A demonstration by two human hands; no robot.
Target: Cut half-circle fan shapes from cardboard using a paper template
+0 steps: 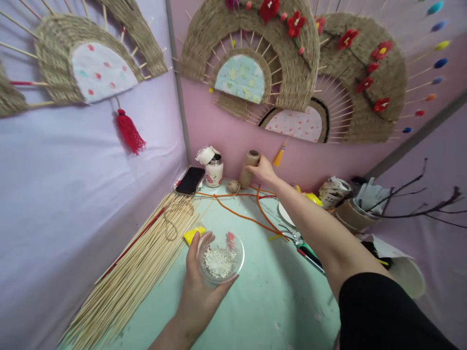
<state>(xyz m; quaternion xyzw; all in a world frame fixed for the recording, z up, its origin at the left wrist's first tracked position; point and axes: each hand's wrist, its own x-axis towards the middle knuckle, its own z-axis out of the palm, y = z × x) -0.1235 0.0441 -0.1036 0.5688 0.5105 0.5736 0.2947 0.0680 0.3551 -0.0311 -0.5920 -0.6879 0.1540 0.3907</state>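
Note:
My left hand cups a small clear glass bowl of white beads and a red bit, held low over the pale green table. My right hand reaches to the far corner with its fingers closed round a spool of jute twine standing upright. A small ball of twine lies just left of the spool.
A bundle of bamboo skewers lies along the left. A phone and a lidded jar stand at the back. Orange cord, scissors, a yellow piece, cups and bare branches fill the right side. Woven fans hang on the walls.

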